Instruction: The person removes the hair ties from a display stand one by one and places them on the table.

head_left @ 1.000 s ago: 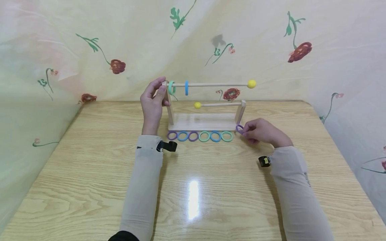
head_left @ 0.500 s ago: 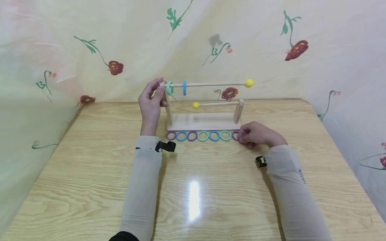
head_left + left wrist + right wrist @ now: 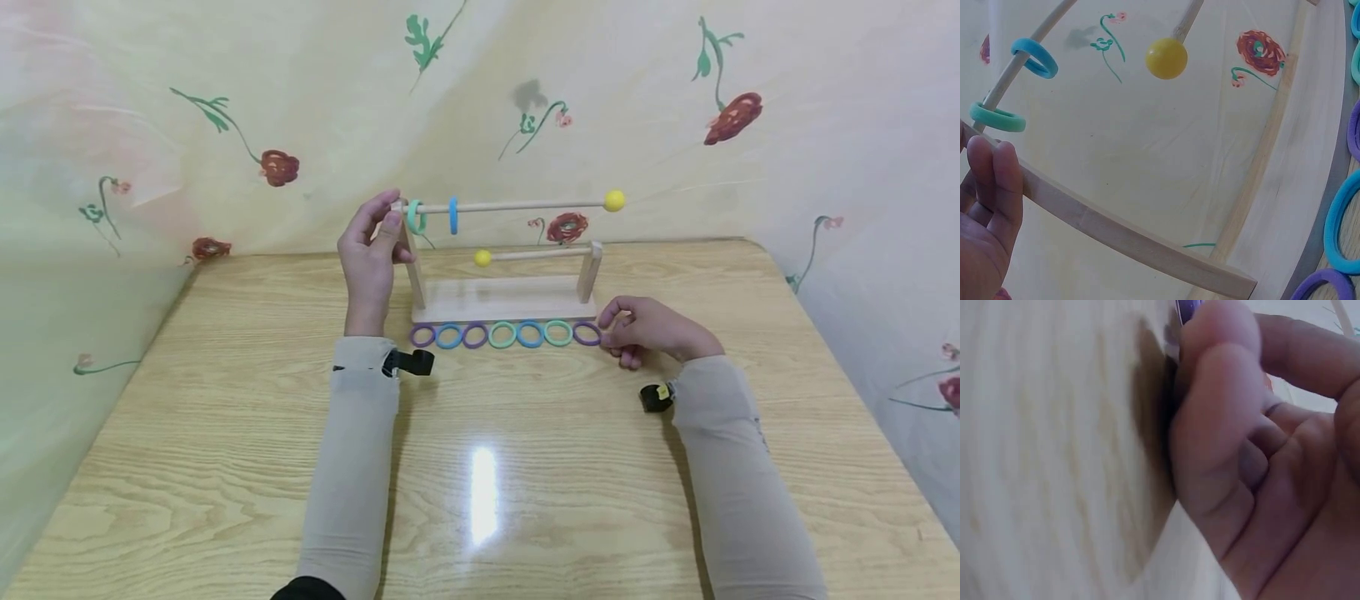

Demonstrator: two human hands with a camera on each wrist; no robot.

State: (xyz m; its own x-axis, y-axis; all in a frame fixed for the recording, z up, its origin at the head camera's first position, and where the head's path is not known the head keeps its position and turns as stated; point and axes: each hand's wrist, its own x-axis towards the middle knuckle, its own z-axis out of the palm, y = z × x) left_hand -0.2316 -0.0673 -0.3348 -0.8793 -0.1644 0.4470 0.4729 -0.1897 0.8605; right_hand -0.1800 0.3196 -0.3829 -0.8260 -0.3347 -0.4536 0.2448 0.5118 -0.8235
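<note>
Seven slim purple, blue and mint-green rings now lie flat before the pale wooden stand: the round purple ring, held raised at the stand's right front corner a second ago, has come down there, so the row spans the stand's whole front edge. Right of the stand, the right hand is at that ring's rim; whether its fingertips grasp it I cannot tell. The left hand grips the top of the stand's left post, near a mint-green ring and a sky-blue ring hanging on the stand's upper rod. Beneath the stand is a wood-grained table
</note>
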